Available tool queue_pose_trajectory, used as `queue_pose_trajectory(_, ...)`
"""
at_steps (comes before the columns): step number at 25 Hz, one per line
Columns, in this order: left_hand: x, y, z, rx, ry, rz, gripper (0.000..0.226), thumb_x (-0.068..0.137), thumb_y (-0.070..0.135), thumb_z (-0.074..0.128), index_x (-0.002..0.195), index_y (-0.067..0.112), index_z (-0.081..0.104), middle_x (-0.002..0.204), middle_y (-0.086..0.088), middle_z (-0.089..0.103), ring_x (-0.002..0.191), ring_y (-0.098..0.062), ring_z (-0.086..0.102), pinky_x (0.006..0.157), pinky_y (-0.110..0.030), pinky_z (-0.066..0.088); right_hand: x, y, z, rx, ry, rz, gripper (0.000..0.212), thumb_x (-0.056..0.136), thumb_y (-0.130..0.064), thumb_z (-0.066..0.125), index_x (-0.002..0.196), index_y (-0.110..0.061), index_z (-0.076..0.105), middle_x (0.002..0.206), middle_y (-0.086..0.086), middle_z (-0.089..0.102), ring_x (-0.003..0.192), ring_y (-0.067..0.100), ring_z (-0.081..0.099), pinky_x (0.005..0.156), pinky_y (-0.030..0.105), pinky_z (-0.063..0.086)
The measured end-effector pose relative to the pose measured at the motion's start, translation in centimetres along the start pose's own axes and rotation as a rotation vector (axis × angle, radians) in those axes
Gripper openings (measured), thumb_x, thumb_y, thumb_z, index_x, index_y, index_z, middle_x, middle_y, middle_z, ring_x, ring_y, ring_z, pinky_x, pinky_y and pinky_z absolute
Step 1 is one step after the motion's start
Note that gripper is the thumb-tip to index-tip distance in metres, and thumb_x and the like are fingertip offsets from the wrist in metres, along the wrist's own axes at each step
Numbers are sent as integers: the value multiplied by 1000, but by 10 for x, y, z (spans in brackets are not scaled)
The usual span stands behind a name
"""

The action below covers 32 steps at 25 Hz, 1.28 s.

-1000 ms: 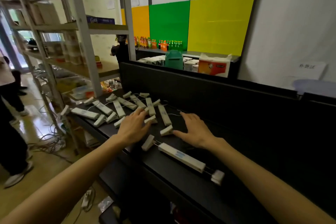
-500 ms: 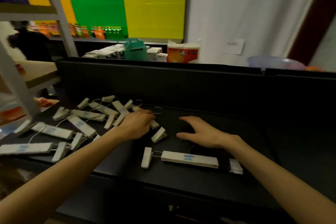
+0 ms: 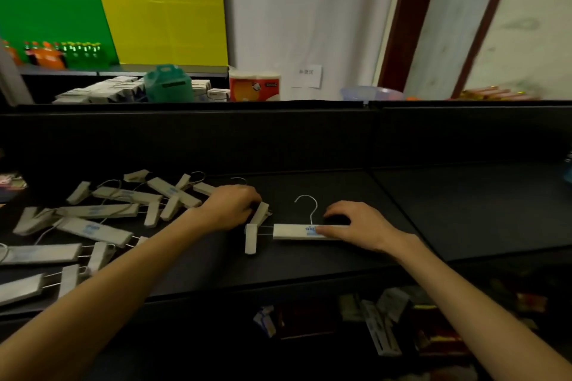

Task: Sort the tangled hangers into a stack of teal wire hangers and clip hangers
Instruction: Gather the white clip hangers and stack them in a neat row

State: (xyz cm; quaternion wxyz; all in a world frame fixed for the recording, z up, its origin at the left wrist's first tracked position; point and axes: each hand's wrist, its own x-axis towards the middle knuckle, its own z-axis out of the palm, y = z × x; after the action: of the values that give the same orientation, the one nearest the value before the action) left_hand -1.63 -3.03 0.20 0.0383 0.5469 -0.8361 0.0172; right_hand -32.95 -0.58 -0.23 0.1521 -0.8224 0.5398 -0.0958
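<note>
Writing: the one clip hanger (image 3: 305,231) lying apart from the rest carries blue lettering on its pale bar. Only the first letters, something like "aiq", show; the right hand (image 3: 356,226) covers the rest. Several bars in the pile of clip hangers (image 3: 102,216) have the same blue mark, too blurred to read. A white paper note (image 3: 306,76) on the curtain behind bears a few small characters, not legible. Print on the red and orange package (image 3: 255,85) is also unreadable.

Hands: the right hand rests on the right half of the separate hanger's bar, thumb along its front edge and fingers curled over the back edge, so it grips the bar. The left hand (image 3: 232,207) is curled over the right fringe of the pile, next to a loose-looking clip (image 3: 260,213); what the fingers close on cannot be made out.

Position: the separate hanger lies flat near the middle of the black surface (image 3: 433,210), its white wire hook (image 3: 308,206) pointing away from the person and its left clip (image 3: 250,238) free. The pile spreads over the left part of the surface, bars and hooks crossing.

Surroundings: a black back panel (image 3: 278,136) rises behind the surface. Beyond it are a teal container (image 3: 168,83), white boxes (image 3: 102,93), a row of bottles (image 3: 55,52), and green and yellow sheets (image 3: 123,3). Below the front edge, a lower shelf holds dim packets (image 3: 387,318).
</note>
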Motion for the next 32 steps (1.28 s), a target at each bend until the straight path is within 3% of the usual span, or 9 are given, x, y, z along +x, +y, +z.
queue_pose_trajectory(4, 6, 23, 7, -26, 165, 55, 32, 97, 18, 57, 129, 23, 62, 133, 2, 57, 117, -15, 57, 96, -31, 50, -21, 11, 3, -104, 115, 23, 71, 80, -84, 40, 115, -31, 72, 126, -17, 63, 114, 3, 57, 93, 30, 50)
queue_pose_trajectory(7, 9, 40, 8, -149, 351, 17, 31, 95, 13, 61, 125, 19, 63, 130, -1, 60, 115, -16, 59, 93, -30, 50, -31, 25, 4, -83, 208, 33, 71, 78, -87, 36, 97, -30, 75, 105, -17, 67, 97, 2, 60, 84, 32, 54)
queue_pose_trajectory(11, 15, 50, -1, -375, 571, -33, 39, 92, 4, 61, 130, 13, 59, 121, -9, 64, 110, -21, 62, 95, -36, 51, -25, 29, -3, -43, 181, 51, 59, 79, -84, 45, 88, -31, 70, 88, -15, 63, 79, 3, 59, 74, 30, 54)
queue_pose_trajectory(16, 5, 47, -14, -553, 794, -65, 31, 92, -1, 61, 121, 10, 64, 98, -4, 68, 85, -12, 65, 79, -37, 58, -6, 23, -14, 31, 140, 9, 41, 84, -72, 58, 88, -34, 69, 85, -12, 66, 76, 4, 62, 65, 23, 50)
queue_pose_trajectory(21, 4, 53, -30, -674, 970, -46, 26, 95, 4, 63, 120, 8, 66, 99, -1, 70, 85, -8, 67, 75, -20, 54, 8, 20, -9, 65, 175, 41, 41, 83, -72, 59, 94, -34, 67, 84, -12, 66, 76, 3, 63, 68, 27, 56)
queue_pose_trajectory(25, 5, 35, -51, -953, 1161, -265, 16, 99, 16, 61, 113, 12, 68, 93, 11, 65, 79, 1, 61, 68, -15, 49, 13, 10, -1, 50, 194, 43, 41, 86, -68, 59, 107, -33, 68, 93, -14, 66, 82, 2, 62, 75, 30, 57)
queue_pose_trajectory(30, -2, 36, -63, -984, 1152, -122, 12, 98, 19, 65, 109, 17, 68, 91, 13, 66, 82, 1, 62, 74, -16, 52, 12, 1, -5, 71, 125, 52, 38, 90, -58, 62, 114, -29, 69, 100, -13, 63, 86, 3, 61, 75, 26, 54)
queue_pose_trajectory(32, 2, 35, -61, -1052, 1166, -142, 11, 98, 19, 64, 108, 19, 67, 94, 12, 66, 86, 0, 63, 78, -18, 54, 13, -2, -6, 78, 144, 57, 36, 90, -56, 63, 113, -28, 69, 102, -11, 64, 87, 4, 61, 75, 26, 53)
